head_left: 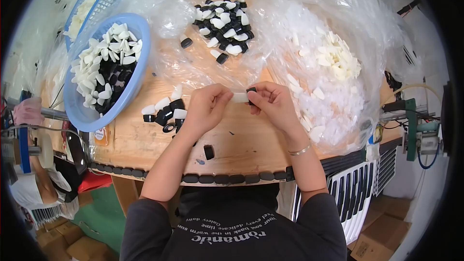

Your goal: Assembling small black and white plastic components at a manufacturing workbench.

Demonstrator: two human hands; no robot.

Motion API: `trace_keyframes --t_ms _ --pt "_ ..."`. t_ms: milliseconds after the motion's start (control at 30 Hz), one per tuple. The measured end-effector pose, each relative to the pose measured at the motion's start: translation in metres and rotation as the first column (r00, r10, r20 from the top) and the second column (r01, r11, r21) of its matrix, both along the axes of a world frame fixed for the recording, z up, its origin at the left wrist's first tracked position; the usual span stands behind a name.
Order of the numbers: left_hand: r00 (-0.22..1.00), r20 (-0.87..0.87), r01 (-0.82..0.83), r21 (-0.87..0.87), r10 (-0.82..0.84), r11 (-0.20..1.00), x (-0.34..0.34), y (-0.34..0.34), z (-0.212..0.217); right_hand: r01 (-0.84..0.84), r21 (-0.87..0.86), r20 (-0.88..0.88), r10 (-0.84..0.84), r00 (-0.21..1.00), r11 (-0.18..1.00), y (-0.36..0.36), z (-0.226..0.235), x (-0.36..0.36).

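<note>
Above the table's middle, my left hand (211, 105) pinches one end of a flat white piece (239, 97). My right hand (274, 102) grips a short black cap (251, 96) at the other end of that piece. The two parts meet between my fingertips; how deep the white one sits in the cap is hidden. Left of my left hand lies a small group of black caps (165, 114), some with white tongues sticking out. A lone black cap (209, 152) stands near the table's front edge.
A blue basin (145, 43) of white pieces and black parts stands left, with a blue basket (108, 1) behind it. Joined black-and-white parts (224, 24) are heaped at the back. White pieces (338, 58) lie on plastic film at right. A co-worker (43, 183) is at far left.
</note>
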State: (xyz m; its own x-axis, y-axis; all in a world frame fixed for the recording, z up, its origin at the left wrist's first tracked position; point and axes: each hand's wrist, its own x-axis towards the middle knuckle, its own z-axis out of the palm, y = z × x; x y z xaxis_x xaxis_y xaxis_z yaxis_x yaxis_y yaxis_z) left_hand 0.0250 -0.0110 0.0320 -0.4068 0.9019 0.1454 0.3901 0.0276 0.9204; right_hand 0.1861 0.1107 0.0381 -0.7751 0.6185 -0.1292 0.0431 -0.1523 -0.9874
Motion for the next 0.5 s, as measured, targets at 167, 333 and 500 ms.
trace_keyframes --t_ms 167,333,500 --pt "0.994 0.084 -0.072 -0.005 0.072 0.997 -0.030 -0.025 0.006 -0.127 0.005 0.214 0.124 0.969 0.992 0.009 0.012 -0.009" --pt "0.969 0.034 -0.241 -0.048 0.243 0.969 -0.053 -0.066 0.020 0.052 0.155 -0.157 -0.027 0.987 0.987 0.045 0.030 -0.054" --pt "0.802 -0.591 -0.150 -0.059 0.087 0.987 -0.043 -0.083 -0.008 0.295 0.454 -0.163 -0.247 0.955 0.841 0.042 0.043 -0.064"
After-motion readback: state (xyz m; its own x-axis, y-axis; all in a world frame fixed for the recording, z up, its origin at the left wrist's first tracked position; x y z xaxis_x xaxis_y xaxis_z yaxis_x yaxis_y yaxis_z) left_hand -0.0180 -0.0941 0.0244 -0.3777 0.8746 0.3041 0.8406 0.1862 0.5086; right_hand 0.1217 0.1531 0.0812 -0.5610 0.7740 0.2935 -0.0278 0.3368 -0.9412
